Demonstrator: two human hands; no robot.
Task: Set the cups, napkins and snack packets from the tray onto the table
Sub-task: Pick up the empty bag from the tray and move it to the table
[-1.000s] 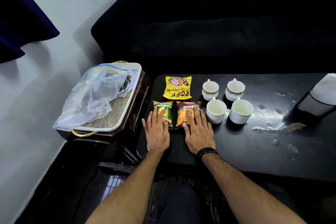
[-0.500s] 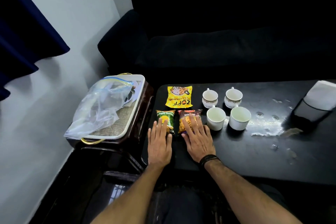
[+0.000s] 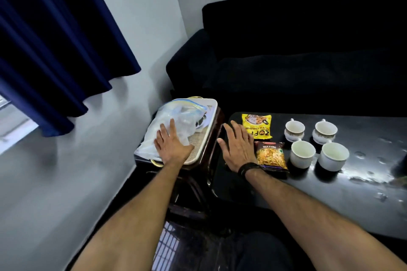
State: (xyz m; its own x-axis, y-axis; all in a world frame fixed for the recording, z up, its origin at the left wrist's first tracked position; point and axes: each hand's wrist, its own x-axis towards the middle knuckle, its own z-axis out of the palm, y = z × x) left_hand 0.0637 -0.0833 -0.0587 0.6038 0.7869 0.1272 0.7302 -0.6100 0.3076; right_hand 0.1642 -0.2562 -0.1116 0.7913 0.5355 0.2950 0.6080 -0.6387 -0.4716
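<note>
My left hand (image 3: 172,146) lies flat with fingers spread on a clear plastic zip bag (image 3: 184,120) that rests on the white tray (image 3: 213,109). My right hand (image 3: 237,148) is flat and open over the left end of the black table (image 3: 330,196), just left of the red-brown mixture packet (image 3: 272,156). A yellow snack packet (image 3: 256,125) lies behind it. Two patterned cups (image 3: 294,130) stand at the back and two plain white cups (image 3: 302,153) in front, right of the packets. The green packet is not visible.
The tray sits on a dark wooden side stool (image 3: 217,130) left of the table, close to the white wall. A black sofa (image 3: 308,55) runs behind the table. A blue curtain (image 3: 55,50) hangs at the left.
My left hand moved left from the green packet onto the bag on the tray. My right hand slid left off the mixture packet. The view swung left and upward.
</note>
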